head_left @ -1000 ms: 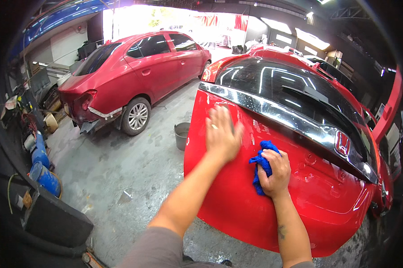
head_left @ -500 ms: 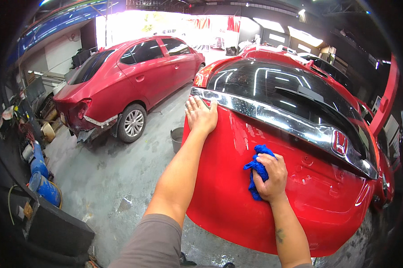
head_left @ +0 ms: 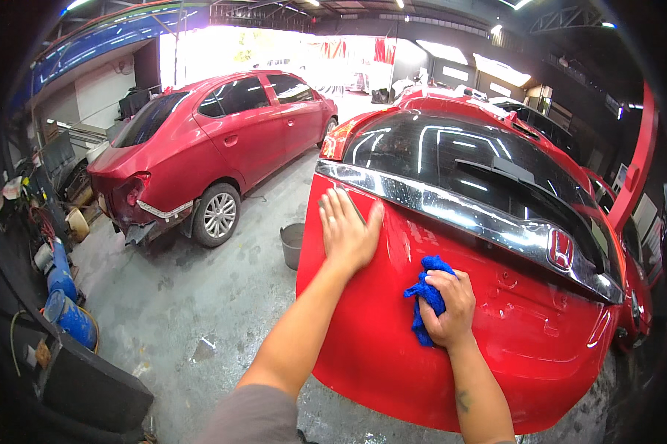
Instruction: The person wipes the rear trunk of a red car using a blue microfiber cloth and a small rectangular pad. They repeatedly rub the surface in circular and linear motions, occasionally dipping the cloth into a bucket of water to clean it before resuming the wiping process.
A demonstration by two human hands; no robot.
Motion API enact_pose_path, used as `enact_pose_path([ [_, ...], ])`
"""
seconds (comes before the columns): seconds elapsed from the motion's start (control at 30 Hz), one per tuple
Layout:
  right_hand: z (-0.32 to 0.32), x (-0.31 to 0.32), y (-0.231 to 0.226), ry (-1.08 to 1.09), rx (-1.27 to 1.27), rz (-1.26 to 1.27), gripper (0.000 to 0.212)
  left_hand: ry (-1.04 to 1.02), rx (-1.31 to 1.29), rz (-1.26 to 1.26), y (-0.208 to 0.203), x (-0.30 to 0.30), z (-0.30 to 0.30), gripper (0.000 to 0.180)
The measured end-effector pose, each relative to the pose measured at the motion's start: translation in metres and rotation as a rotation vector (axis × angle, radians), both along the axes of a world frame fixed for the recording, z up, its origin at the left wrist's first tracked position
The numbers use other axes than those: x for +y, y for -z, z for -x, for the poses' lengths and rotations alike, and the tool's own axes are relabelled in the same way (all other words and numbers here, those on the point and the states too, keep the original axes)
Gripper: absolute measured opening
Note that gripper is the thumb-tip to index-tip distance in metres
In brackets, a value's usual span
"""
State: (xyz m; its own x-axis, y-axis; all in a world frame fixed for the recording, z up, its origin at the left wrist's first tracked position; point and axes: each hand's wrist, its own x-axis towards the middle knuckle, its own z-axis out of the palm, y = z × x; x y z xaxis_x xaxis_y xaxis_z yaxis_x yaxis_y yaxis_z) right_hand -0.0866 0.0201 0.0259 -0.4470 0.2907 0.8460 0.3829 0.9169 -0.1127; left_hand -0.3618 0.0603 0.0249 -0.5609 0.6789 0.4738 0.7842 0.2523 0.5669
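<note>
In front of me is the red tailgate [head_left: 378, 333] of a car, its paint glossy and streaked with wet marks. My left hand [head_left: 348, 231] lies flat on the upper left of the panel, fingers stretched out, below the chrome trim strip [head_left: 437, 200]. A crumpled blue cloth [head_left: 424, 292] is bunched under my right hand [head_left: 449, 305], whose fingers wrap round it and press it to the middle of the panel. Above the trim, the dark rear window [head_left: 452, 148] carries a wiper [head_left: 496, 169].
A darker red sedan [head_left: 230, 140] without its rear bumper stands at the left. Between the cars, a dark bucket [head_left: 291, 246] sits on the wet grey floor [head_left: 171, 325]. Blue drums [head_left: 71, 317] line the left wall; a red post [head_left: 633, 159] rises at the right.
My left hand has slid down and to the right, from the trim's edge onto the painted panel. My right hand has shifted slightly downward with the blue cloth. The view has tilted a little.
</note>
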Motion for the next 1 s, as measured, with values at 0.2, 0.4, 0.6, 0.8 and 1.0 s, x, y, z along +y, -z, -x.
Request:
enact_pose_path([
  [0.2,0.014,-0.005,-0.004,-0.038,0.008,-0.009,0.039,-0.019,-0.253,-0.046,-0.037,0.020,0.100,0.111],
  [0.4,-0.001,-0.004,0.003,0.006,-0.008,-0.003,0.037,0.100,0.041,-0.035,-0.001,-0.001,0.025,0.114],
  [0.6,0.017,-0.008,-0.010,-0.052,0.005,-0.051,0.038,0.074,0.010,-0.139,-0.005,0.001,0.091,0.108],
  [0.8,0.003,-0.008,0.000,-0.005,-0.009,-0.002,0.034,0.489,0.394,0.026,0.094,-0.187,0.006,0.111],
  [1.0,0.012,-0.010,-0.001,-0.018,-0.004,-0.004,0.035,0.522,0.440,-0.043,0.075,-0.128,0.067,0.109],
])
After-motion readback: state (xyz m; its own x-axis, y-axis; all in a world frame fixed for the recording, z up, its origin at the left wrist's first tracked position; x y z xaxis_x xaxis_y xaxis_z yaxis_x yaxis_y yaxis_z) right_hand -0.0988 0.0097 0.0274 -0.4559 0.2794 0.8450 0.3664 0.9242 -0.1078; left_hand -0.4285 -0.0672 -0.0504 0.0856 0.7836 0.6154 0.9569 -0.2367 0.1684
